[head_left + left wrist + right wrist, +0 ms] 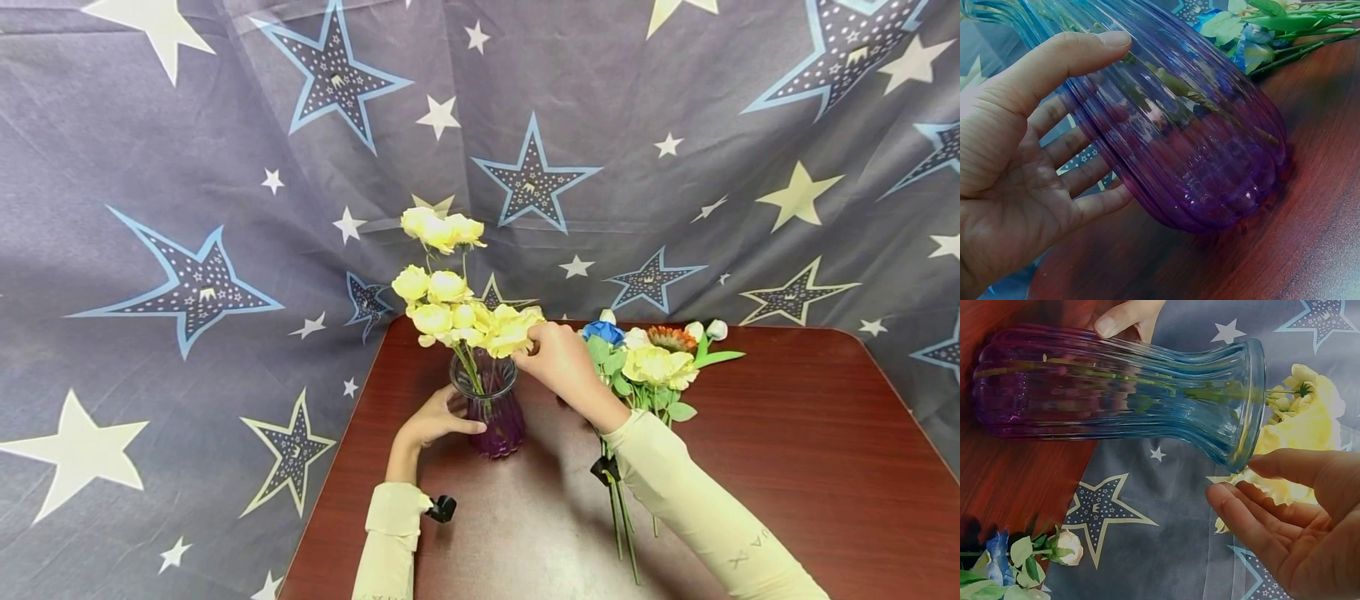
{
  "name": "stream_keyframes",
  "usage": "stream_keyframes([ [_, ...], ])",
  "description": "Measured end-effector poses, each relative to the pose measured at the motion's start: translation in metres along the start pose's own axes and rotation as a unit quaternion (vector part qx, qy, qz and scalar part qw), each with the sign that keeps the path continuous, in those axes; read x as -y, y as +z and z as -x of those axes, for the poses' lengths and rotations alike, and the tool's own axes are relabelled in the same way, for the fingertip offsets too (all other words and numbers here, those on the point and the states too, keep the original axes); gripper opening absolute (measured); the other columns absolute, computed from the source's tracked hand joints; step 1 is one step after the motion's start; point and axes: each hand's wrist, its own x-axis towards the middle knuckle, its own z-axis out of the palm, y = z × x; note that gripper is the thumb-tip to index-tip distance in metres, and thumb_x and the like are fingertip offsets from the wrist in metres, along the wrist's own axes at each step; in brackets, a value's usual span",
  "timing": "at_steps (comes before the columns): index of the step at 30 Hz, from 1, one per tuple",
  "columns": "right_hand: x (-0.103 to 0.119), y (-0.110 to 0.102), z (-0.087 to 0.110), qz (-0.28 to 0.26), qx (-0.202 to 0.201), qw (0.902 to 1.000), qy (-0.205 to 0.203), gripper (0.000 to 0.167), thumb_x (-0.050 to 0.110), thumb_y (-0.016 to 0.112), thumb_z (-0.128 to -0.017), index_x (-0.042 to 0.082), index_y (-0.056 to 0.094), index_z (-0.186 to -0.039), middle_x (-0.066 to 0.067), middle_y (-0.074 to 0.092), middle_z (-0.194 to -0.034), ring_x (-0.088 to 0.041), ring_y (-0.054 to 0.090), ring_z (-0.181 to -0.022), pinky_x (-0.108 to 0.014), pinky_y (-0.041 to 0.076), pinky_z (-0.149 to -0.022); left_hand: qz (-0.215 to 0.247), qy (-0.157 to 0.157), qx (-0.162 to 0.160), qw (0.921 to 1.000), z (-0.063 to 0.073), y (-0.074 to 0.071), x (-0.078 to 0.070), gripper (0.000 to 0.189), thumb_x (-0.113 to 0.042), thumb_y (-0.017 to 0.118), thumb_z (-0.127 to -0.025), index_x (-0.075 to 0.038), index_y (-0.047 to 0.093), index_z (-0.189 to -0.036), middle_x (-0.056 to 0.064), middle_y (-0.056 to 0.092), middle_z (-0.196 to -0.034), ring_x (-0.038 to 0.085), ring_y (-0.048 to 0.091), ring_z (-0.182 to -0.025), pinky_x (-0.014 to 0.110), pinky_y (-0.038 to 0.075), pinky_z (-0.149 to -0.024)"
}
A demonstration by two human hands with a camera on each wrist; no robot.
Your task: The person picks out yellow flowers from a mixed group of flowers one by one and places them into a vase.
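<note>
A ribbed glass vase (497,417), purple at the base and blue toward the rim, stands upright on the table with yellow flowers (450,312) in it. Their green stems (1147,381) show through the glass. My left hand (438,419) holds the vase from the left, thumb (1094,47) across the front and fingers reaching around its far side. Beside the rim, my right hand (558,362) is at the lowest yellow blooms (1297,440). In the right wrist view its thumb tip meets the rim, with a gap between thumb and forefinger.
To the right of the vase lies a bunch of artificial flowers on the reddish-brown table (787,450): a blue bloom (604,330), a yellow bloom (660,367), an orange bloom (672,337) and white buds. Behind the table hangs a grey star-patterned cloth (420,67).
</note>
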Motion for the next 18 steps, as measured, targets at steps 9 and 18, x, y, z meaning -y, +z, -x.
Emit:
stream_keyframes([
  [9, -0.0015, 0.0008, 0.0006, -0.007, 0.011, 0.9999, 0.006, 0.05, 0.021, 0.076, -0.083, 0.018, 0.035, -0.055, 0.006, 0.035, -0.051, -0.011, 0.034, -0.048, -0.024, 0.026, -0.048, 0.003, 0.009, 0.003, 1.0, 0.0003, -0.0007, 0.0019, 0.085, -0.01, 0.086, -0.08, -0.007, 0.042, -0.153, 0.019, 0.044, -0.157, 0.044, 0.041, -0.145, 0.056, 0.037, -0.118],
  [18, -0.0053, -0.0006, 0.0022, -0.036, 0.027, 0.9988, 0.019, 0.052, 0.024, 0.078, -0.085, 0.017, 0.037, -0.055, 0.007, 0.036, -0.049, -0.009, 0.035, -0.045, -0.023, 0.027, -0.046, 0.004, 0.004, 0.001, 1.0, 0.0006, 0.0001, 0.0014, 0.085, -0.009, 0.087, -0.08, -0.007, 0.042, -0.153, 0.02, 0.044, -0.157, 0.044, 0.041, -0.145, 0.056, 0.038, -0.117],
])
